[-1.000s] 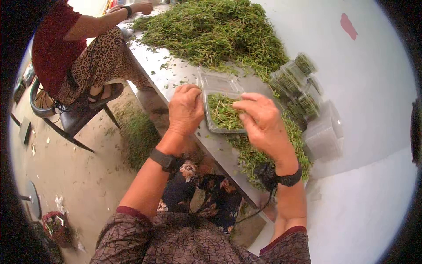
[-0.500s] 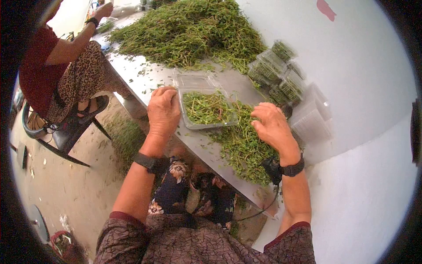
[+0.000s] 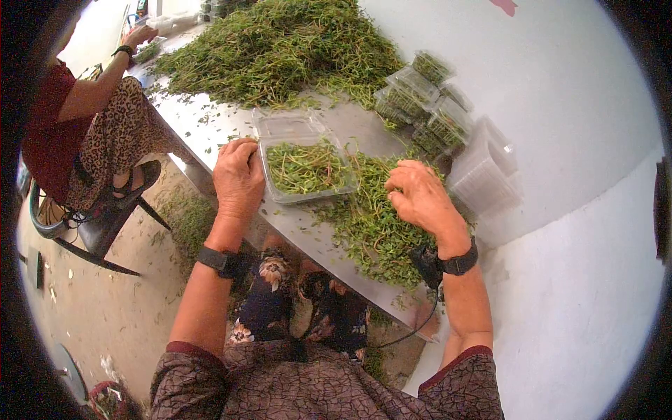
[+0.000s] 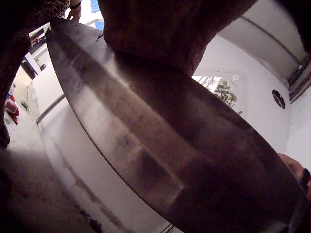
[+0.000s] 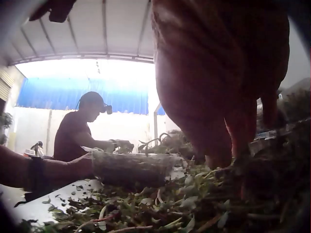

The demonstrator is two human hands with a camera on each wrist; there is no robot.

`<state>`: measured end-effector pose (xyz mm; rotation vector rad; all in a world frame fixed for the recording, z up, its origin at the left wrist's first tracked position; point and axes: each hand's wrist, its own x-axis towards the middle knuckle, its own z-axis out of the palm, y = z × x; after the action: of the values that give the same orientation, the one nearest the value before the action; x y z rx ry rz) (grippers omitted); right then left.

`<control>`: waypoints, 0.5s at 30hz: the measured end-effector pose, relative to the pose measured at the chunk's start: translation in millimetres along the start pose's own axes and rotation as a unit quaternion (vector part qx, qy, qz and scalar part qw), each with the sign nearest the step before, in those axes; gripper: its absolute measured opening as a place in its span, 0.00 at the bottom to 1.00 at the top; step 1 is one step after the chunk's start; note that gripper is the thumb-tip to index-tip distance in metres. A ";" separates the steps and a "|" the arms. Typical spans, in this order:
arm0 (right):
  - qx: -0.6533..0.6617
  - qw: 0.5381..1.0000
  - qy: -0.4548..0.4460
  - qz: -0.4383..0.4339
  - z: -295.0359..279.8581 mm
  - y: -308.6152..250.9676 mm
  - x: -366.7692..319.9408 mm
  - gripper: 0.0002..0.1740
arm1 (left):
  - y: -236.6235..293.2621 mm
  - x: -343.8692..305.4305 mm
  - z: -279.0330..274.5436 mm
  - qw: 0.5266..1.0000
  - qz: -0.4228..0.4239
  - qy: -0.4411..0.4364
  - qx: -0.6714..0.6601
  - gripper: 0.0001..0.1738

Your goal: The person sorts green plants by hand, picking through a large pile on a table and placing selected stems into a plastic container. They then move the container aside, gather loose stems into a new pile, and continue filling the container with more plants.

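Note:
A clear plastic clamshell container sits on the metal table with its lid raised and leafy green stems inside. My left hand grips its left edge with bent fingers. Right of the container, my right hand hangs over a loose spread of greens. Seen from the right wrist, its fingers point down, slightly apart, with the tips right at the stems. The left wrist view shows mostly the table's underside and a dark part of the left hand.
A large heap of greens covers the far table. Filled clear boxes are stacked at the right, beside nested empty containers against the wall. Another person sits at the left near a black chair.
My right hand has left the greens inside the container and moved right, over the loose greens. My left hand stays at the container's left edge. The head view has shifted.

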<state>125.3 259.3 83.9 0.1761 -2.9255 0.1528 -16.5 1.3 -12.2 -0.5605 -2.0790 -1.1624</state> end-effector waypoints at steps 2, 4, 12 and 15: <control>0.026 1.000 -0.013 0.006 1.7 -1.6 0.0 0.07 | 3.7 0.8 -3.1 1.000 -0.006 -0.011 0.007 0.04; -0.012 0.999 0.030 -0.042 12.4 2.5 -1.0 0.06 | 3.1 0.4 -2.1 1.000 -0.006 -0.008 0.004 0.04; -0.045 0.989 0.113 -0.081 23.3 13.2 2.6 0.04 | 0.5 0.0 -0.4 1.000 0.000 0.000 -0.001 0.04; -0.018 0.988 0.140 -0.057 10.2 8.9 0.3 0.04 | -1.4 -0.2 1.0 1.000 -0.002 0.003 -0.003 0.04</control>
<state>121.8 266.9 73.3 0.2900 -2.6300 0.0966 -17.7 1.4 -13.5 -0.5562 -2.0717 -1.1720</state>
